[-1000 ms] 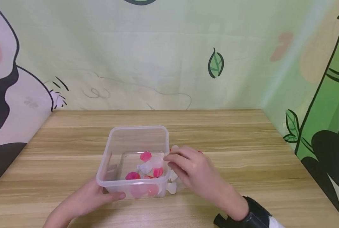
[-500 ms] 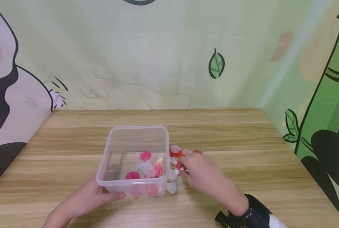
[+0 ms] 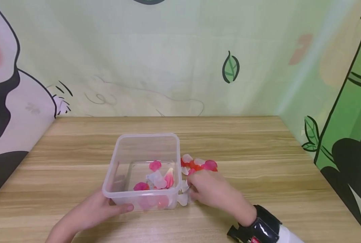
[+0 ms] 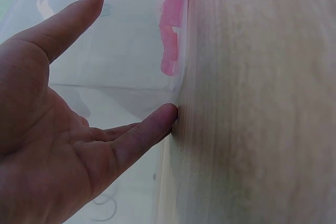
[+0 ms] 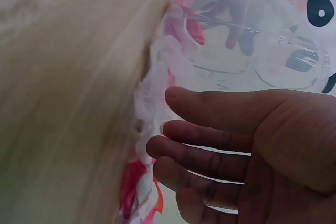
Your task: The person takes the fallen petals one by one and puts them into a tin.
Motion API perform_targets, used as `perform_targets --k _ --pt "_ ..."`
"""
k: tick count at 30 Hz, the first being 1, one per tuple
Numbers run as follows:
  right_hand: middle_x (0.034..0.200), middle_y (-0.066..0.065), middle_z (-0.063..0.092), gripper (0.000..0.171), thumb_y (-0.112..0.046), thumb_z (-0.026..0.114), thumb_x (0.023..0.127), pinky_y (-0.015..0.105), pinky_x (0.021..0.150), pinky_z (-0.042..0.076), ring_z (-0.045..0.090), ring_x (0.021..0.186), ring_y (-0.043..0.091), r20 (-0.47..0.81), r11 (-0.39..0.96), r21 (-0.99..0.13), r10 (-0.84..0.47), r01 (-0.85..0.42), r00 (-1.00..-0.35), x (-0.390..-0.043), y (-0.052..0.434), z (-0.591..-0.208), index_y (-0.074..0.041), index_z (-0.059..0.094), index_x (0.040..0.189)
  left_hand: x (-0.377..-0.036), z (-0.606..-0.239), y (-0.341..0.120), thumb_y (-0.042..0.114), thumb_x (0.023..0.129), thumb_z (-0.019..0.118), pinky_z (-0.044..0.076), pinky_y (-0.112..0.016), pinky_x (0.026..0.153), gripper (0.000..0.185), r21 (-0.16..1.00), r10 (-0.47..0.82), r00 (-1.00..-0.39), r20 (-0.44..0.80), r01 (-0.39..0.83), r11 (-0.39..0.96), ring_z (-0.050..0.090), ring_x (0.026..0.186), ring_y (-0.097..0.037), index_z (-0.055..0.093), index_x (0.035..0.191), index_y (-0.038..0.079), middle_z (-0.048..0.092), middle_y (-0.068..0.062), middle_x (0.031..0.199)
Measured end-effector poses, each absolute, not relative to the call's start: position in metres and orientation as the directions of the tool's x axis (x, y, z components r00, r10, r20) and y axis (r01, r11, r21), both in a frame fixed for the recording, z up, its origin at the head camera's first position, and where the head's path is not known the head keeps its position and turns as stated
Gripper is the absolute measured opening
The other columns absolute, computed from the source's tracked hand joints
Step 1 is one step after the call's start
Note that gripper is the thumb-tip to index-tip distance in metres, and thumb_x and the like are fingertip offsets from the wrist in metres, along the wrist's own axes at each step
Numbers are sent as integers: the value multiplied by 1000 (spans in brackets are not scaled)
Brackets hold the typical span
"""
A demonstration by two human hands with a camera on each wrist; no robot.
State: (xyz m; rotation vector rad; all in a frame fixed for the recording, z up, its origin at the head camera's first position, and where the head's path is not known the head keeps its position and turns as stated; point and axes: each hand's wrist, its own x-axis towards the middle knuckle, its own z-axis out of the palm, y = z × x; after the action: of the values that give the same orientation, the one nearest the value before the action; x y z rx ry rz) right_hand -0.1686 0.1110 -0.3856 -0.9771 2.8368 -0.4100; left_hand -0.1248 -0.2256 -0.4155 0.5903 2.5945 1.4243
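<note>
A clear plastic box (image 3: 144, 194) stands uncovered on the wooden table. Inside it lie several pink and white flower petals (image 3: 159, 181). My left hand (image 3: 98, 209) rests at the box's near left corner, thumb along the front wall. In the left wrist view that hand's thumb and fingers (image 4: 142, 132) are spread and fairly straight against the plastic. Just right of the box, my right hand (image 3: 215, 190) reaches low over a pile of loose petals (image 3: 210, 165). The right wrist view shows its fingers (image 5: 205, 156) loosely bent, thumb apart from them, fingertips right at the white petals (image 5: 155, 87).
Loose white petals (image 3: 183, 199) lie against the box's right wall. Behind the wooden table (image 3: 244, 135) hangs a green cloth backdrop (image 3: 168, 60) printed with pandas and leaves. A black strap (image 3: 264, 224) circles my right wrist.
My right hand has moved from the box's right rim down to the petal pile, then a little nearer to me. A pink-and-white petal now lies inside the box. The left hand stays put.
</note>
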Motion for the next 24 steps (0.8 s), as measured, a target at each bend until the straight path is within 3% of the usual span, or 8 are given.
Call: perform_targets --k 5,8,12,18,24 --pt "70 -8 55 14 -9 80 86 27 60 45 50 66 12 -30 739 -301 -640 -603 -768 -170 109 -392 -15 67 87 -126 -415 -226 31 82 90 47 -56 96 129 843 394 -914 94 284 458 46 132 -49 -10 165 35 43 -30 149" --pt "73 -8 58 14 -11 83 86 26 63 46 51 67 12 -34 742 -298 -637 -601 -770 -169 107 -395 -14 70 90 -125 -415 -226 33 82 89 49 -50 96 129 834 391 -917 76 273 479 47 132 -48 -10 164 35 43 -31 149" --pt "70 -8 56 16 -10 83 85 27 62 45 51 66 12 -25 749 -259 -637 -611 -770 -169 106 -397 -14 68 83 -124 -414 -226 34 82 89 50 -45 97 129 823 387 -920 68 271 500 48 132 -47 -10 164 34 45 -30 148" --pt "70 -7 58 17 -5 81 85 30 64 49 55 68 12 23 740 -217 -649 -637 -761 -168 104 -399 -14 68 79 -124 -414 -225 33 82 89 48 -52 97 129 825 386 -920 65 267 498 47 132 -48 -11 164 36 45 -31 148" --pt "73 -6 57 20 3 77 83 30 63 50 54 71 13 72 742 -225 -633 -631 -771 -168 107 -397 -14 66 82 -124 -413 -225 31 82 90 51 -43 94 129 830 390 -916 93 288 478 50 129 -46 -10 164 35 46 -30 146"
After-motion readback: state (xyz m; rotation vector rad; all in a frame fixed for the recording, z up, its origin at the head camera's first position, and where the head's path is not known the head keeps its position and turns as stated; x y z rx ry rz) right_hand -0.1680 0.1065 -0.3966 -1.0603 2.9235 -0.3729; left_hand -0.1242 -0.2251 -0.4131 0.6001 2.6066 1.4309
